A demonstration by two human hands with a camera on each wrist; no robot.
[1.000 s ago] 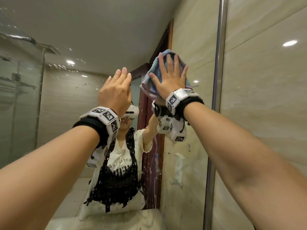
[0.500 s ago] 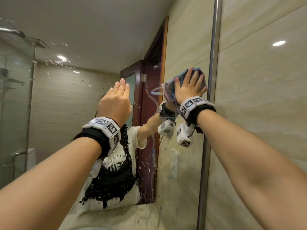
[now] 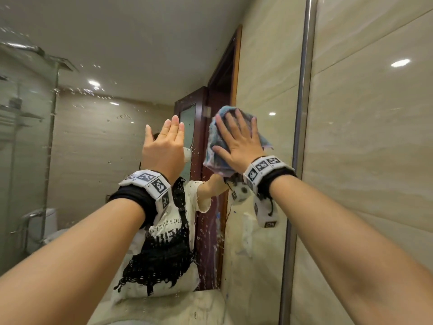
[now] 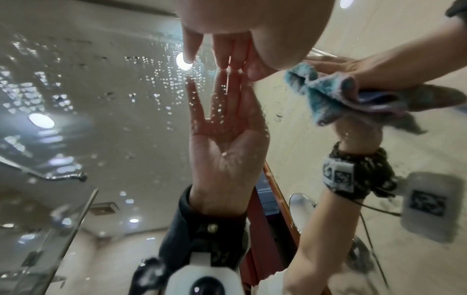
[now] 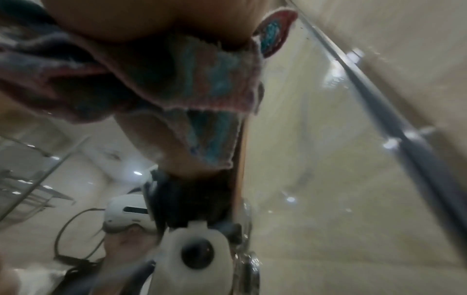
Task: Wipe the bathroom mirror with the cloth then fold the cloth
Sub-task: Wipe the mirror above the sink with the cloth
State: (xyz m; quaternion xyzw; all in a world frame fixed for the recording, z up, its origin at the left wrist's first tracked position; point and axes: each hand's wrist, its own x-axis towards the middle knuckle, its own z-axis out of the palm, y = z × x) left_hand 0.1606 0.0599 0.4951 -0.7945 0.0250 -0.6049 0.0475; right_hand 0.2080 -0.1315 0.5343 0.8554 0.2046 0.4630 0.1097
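Note:
The wall mirror (image 3: 98,146) fills the left and middle of the head view, speckled with water drops. A blue and pink cloth (image 3: 216,148) is bunched flat against the glass under my right hand (image 3: 239,141), whose fingers are spread straight over it. The same cloth (image 4: 326,93) shows at the right of the left wrist view, and the cloth (image 5: 202,79) fills the top of the right wrist view. My left hand (image 3: 166,141) is raised beside it, fingers straight, fingertips touching the glass (image 4: 222,65).
A metal strip (image 3: 302,113) marks the mirror's right edge, with beige wall tiles (image 3: 375,160) beyond it. A pale counter (image 3: 187,308) lies below. The mirror reflects a person, a dark door frame and a glass shower screen.
My right hand has slid the cloth left across the glass, away from the metal edge, after coming down to the right. The left hand stays raised against the mirror.

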